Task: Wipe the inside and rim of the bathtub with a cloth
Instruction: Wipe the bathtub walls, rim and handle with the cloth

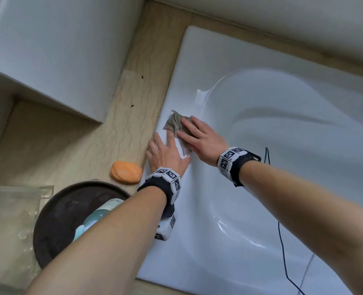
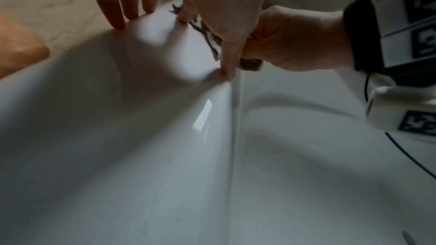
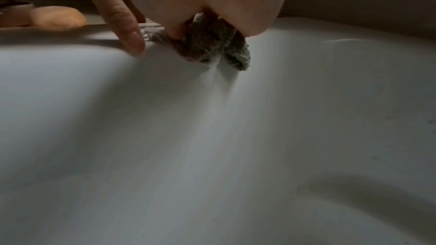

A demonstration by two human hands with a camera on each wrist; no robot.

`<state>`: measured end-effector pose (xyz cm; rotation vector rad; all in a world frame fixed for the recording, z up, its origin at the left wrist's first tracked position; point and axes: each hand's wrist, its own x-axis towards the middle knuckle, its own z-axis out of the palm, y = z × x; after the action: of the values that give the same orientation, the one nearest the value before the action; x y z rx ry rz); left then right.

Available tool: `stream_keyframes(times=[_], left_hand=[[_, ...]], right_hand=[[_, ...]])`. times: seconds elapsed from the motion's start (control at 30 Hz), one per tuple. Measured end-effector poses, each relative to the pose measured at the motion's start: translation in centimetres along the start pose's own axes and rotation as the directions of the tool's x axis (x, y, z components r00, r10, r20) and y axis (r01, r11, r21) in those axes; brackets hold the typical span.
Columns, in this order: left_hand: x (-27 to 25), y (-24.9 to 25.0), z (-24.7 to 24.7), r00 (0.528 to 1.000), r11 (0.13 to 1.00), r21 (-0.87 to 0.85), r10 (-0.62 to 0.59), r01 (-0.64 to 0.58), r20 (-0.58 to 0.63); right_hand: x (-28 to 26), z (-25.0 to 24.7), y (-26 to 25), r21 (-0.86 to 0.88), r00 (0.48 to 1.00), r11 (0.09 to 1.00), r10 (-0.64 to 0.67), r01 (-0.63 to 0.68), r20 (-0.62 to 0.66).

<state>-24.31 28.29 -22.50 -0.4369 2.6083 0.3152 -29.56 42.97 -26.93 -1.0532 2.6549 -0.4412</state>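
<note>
The right hand (image 1: 199, 139) presses flat, fingers straight, on the cloth (image 1: 177, 126) on the bathtub (image 1: 197, 71) rim's left side, its long axis near-to-far, while the left hand (image 1: 165, 154) lies flat just beside it.

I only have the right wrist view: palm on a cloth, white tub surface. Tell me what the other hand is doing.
Observer: The left hand lies flat, fingers straight, on the bathtub rim beside the cloth.
Operator: Say which part of the tub the cloth is on.
Observer: It is on the flat rim near the tiled ledge, not down in the basin; the right hand presses it with straight fingers.
Operator: Name that orange blob at my left edge.
Observer: It looks like an orange soap bar, lying on the ledge by the left wrist.
</note>
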Motion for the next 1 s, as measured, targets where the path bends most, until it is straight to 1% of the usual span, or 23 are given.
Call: stream_keyframes(times=[0.1,0.2,0.23,0.3,0.4,0.5,0.63,0.77,0.9,1.0], left_hand=[[1.1,0.6,-0.6,1.000,0.999,0.034,-0.001,0.000,0.027],[3.3,1.5,-1.4,0.999,0.999,0.040,0.014,-0.016,0.040],[4.1,2.0,-1.8,0.999,0.999,0.034,0.015,-0.017,0.041],[5.6,3.0,-2.3,0.999,1.000,0.016,0.016,-0.016,0.031],[7.3,4.2,-2.5,1.000,1.000,-0.007,0.018,-0.018,0.002],[8.6,4.7,-2.7,0.998,0.999,0.007,0.043,-0.043,-0.040],[10.0,5.7,-3.3,0.998,0.998,0.043,0.054,-0.053,-0.029],[12.0,7.5,-4.2,0.995,0.998,0.044,0.058,-0.055,-0.081],[14.8,9.5,-5.4,0.997,0.998,0.028,0.055,-0.054,-0.055],[15.9,10.5,-5.9,1.000,0.998,0.056,0.028,-0.028,0.010]], right_hand=[[1.9,-1.2,1.6,0.004,0.997,0.998,0.060,-0.060,-0.039],[3.6,-2.4,3.5,0.037,0.981,0.985,0.174,-0.171,-0.085],[4.0,-2.7,3.9,0.042,0.977,0.982,0.190,-0.187,-0.094],[4.5,-2.9,3.9,0.047,0.976,0.982,0.187,-0.182,-0.111],[4.0,-2.2,3.7,0.038,0.979,0.991,0.135,-0.131,-0.151],[4.0,-2.0,4.6,0.022,0.977,0.994,0.113,-0.111,-0.179],[5.4,-2.4,5.6,0.026,0.977,0.992,0.125,-0.122,-0.171],[7.6,-3.8,7.3,0.018,0.974,0.986,0.166,-0.165,-0.152],[9.2,-5.1,10.1,0.008,0.974,0.983,0.184,-0.185,-0.135],[9.9,-5.6,11.7,0.035,0.962,0.971,0.240,-0.238,-0.128]])
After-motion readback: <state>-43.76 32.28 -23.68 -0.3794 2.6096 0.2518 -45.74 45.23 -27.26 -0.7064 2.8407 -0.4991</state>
